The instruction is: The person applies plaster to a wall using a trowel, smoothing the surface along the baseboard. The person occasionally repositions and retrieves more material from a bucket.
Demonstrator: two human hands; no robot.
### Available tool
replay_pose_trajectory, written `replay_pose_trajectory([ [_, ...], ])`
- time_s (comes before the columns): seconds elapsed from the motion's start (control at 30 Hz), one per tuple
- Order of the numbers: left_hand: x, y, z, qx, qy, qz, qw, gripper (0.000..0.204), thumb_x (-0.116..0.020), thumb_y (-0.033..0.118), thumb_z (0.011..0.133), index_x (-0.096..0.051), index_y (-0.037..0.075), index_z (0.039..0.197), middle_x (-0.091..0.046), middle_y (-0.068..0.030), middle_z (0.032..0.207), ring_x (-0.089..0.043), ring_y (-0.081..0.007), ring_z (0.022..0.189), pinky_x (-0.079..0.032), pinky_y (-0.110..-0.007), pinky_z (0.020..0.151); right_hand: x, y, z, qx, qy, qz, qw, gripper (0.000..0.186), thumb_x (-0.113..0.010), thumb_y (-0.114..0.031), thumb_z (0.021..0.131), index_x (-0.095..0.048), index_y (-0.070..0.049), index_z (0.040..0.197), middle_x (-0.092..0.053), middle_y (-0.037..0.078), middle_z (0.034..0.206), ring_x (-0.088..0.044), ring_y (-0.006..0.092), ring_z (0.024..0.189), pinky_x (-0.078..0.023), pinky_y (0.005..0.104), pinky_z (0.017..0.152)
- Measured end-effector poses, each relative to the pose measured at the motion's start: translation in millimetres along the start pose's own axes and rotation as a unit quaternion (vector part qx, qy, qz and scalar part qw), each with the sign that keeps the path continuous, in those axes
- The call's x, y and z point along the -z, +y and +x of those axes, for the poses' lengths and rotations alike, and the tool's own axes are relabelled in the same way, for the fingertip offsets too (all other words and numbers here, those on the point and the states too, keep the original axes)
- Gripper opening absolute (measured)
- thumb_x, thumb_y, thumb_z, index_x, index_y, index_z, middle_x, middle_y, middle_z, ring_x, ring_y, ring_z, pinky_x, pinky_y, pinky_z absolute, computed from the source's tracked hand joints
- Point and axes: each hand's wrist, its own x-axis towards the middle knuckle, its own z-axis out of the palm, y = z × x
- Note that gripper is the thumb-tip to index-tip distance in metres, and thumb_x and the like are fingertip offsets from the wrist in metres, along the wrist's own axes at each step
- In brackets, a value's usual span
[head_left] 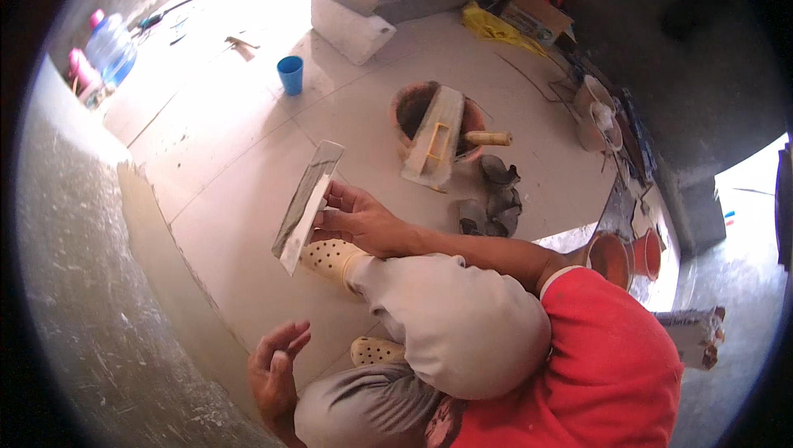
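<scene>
My right hand [353,218] is closed around the back of a flat rectangular plastering trowel [307,204], held out over the floor; grey mortar coats part of its long blade. Lower down, by my knee, my left hand [278,365] is raised with its fingers bent but apart, holding nothing. Beyond the right hand stands a round mortar bucket [405,106]. Across its rim rests a long, mortar-smeared float [447,118] with a yellow handle. A wooden handle [494,139] juts out of the bucket to the right.
Along the left wall's foot runs a mortar strip [157,229]. A blue cup [290,75], a pale block [351,28] and a water bottle [111,47] stand farther off. Dark broken pieces [500,196] lie near the bucket; other buckets [610,260] are at right.
</scene>
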Motion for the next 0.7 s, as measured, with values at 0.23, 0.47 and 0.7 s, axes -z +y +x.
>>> replay_pose_trajectory([
  [0.23, -14.3, 9.9, 76.4, 0.023, -0.069, -0.042, 0.996, 0.069, -0.073, 0.036, 0.097, -0.049, -0.003, 0.148, -0.059, -0.0236, 0.141, -0.059, -0.0352, 0.131, -0.049, -0.047, 0.109, -23.7, -51.6, 42.9, 0.028, -0.054, 0.045, 0.997, 0.031, -0.073, -0.012, 0.097, -0.057, -0.011, 0.123, -0.067, 0.003, 0.113, -0.067, 0.0162, 0.108, -0.059, 0.0352, 0.093],
  [0.47, -12.7, 19.4, 150.6, -0.004, -0.011, -0.212, 0.977, 0.073, -0.062, 0.032, 0.105, -0.025, 0.004, 0.162, -0.042, -0.022, 0.157, -0.051, -0.0339, 0.138, -0.046, -0.046, 0.111, -58.9, -40.0, 98.5, 0.009, -0.039, -0.077, 0.996, 0.033, -0.072, -0.01, 0.094, -0.058, -0.004, 0.124, -0.069, 0.007, 0.107, -0.067, 0.0165, 0.094, -0.057, 0.0325, 0.083],
  [0.7, -30.8, 50.5, 177.7, 0.01, 0.097, -0.257, 0.961, 0.065, -0.057, 0.036, 0.107, -0.032, 0.009, 0.16, -0.042, -0.0146, 0.157, -0.045, -0.0282, 0.143, -0.038, -0.044, 0.119, -69.8, -61.8, 117.7, 0.043, 0.027, -0.144, 0.988, 0.025, -0.073, -0.014, 0.09, -0.065, -0.002, 0.112, -0.069, 0.004, 0.098, -0.064, 0.012, 0.089, -0.053, 0.03, 0.078],
])
